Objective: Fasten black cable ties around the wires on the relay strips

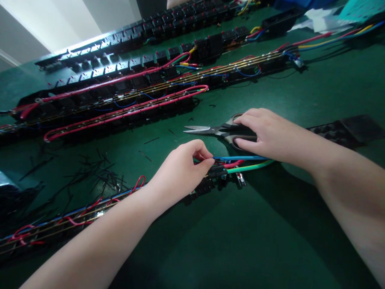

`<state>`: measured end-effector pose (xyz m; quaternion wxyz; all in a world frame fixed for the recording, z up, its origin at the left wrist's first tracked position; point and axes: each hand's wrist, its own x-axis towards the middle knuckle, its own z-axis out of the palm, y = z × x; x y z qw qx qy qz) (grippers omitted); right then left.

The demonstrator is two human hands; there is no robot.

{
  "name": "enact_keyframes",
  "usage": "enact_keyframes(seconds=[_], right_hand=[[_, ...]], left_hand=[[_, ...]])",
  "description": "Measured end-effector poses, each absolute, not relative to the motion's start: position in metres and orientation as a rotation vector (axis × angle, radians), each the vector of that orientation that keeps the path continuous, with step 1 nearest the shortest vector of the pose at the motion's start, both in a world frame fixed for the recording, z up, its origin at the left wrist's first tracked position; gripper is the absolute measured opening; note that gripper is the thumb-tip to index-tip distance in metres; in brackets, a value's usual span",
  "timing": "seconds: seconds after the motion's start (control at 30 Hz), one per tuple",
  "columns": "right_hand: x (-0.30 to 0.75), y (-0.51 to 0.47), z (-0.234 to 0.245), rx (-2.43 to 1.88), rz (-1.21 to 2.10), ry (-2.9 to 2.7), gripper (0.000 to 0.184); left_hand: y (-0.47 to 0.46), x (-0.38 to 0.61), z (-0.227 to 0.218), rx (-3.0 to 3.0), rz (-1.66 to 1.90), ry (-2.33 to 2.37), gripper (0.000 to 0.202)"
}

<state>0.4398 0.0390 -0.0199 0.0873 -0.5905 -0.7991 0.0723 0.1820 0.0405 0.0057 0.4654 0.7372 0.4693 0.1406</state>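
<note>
1. The left hand (189, 164) pinches the blue wire (237, 158), whose long axis runs rightward from its fingertips toward the right wrist.
2. The right hand (261, 130) holds scissors (210, 130) by their loops, blades slightly parted, pointing left, beyond the left fingertips.
3. Far left of the left hand lies possibly a plastic bag (6, 182).

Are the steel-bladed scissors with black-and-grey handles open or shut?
The scissors are slightly open: a narrow gap shows between the blades toward their tips, and the handle loops stand apart at the right hand.
</note>
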Motion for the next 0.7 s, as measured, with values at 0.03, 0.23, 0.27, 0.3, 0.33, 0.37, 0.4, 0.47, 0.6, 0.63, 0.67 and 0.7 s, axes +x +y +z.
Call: enact_keyframes(seconds=[0.03, 0.23, 0.27, 0.3, 0.33, 0.37, 0.4, 0.47, 0.6, 0.63, 0.67, 0.7], right_hand=[[0.4397, 0.0389, -0.0198, -1.765, 0.217, -2.374, 0.048], [0.4372, 0.0380, -0.0170, -1.778, 0.239, -2.394, 0.047], [0.4368, 0.0378, -0.0168, -1.774, 0.237, -2.395, 0.047], [0.4366, 0.0377, -0.0167, -1.770, 0.231, -2.394, 0.048], [0.4365, 0.0376, -0.0169, -1.766, 0.222, -2.392, 0.048], [0.4366, 0.0376, -0.0172, -1.759, 0.215, -2.393, 0.048], [0.4368, 0.0377, -0.0177, -1.751, 0.210, -2.396, 0.048], [0.4379, 0.0381, -0.0191, -1.741, 0.208, -2.402, 0.049], [0.4408, 0.0393, -0.0222, -1.716, 0.184, -2.399, 0.049], [0.4413, 0.0394, -0.0227, -1.706, 0.177, -2.398, 0.049], [0.4417, 0.0395, -0.0232, -1.694, 0.173, -2.397, 0.048], [0.4419, 0.0394, -0.0235, -1.679, 0.169, -2.397, 0.047]], left_hand=[[0.0404, 0.1820, 0.0060, 1.813, 0.344, 1.159, 0.010], [0.0406, 0.1826, 0.0075, 1.815, 0.346, 1.185, 0.009], [0.0407, 0.1827, 0.0076, 1.813, 0.340, 1.190, 0.009], [0.0408, 0.1828, 0.0077, 1.813, 0.332, 1.192, 0.008], [0.0410, 0.1828, 0.0078, 1.813, 0.325, 1.192, 0.007], [0.0411, 0.1828, 0.0080, 1.815, 0.318, 1.191, 0.007], [0.0413, 0.1826, 0.0082, 1.821, 0.310, 1.189, 0.006], [0.0414, 0.1821, 0.0086, 1.834, 0.298, 1.190, 0.006], [0.0409, 0.1809, 0.0087, 1.870, 0.302, 1.165, 0.006], [0.0406, 0.1807, 0.0088, 1.891, 0.309, 1.156, 0.005], [0.0401, 0.1808, 0.0090, 1.924, 0.313, 1.149, 0.004], [0.0394, 0.1809, 0.0094, 1.964, 0.310, 1.141, 0.004]])
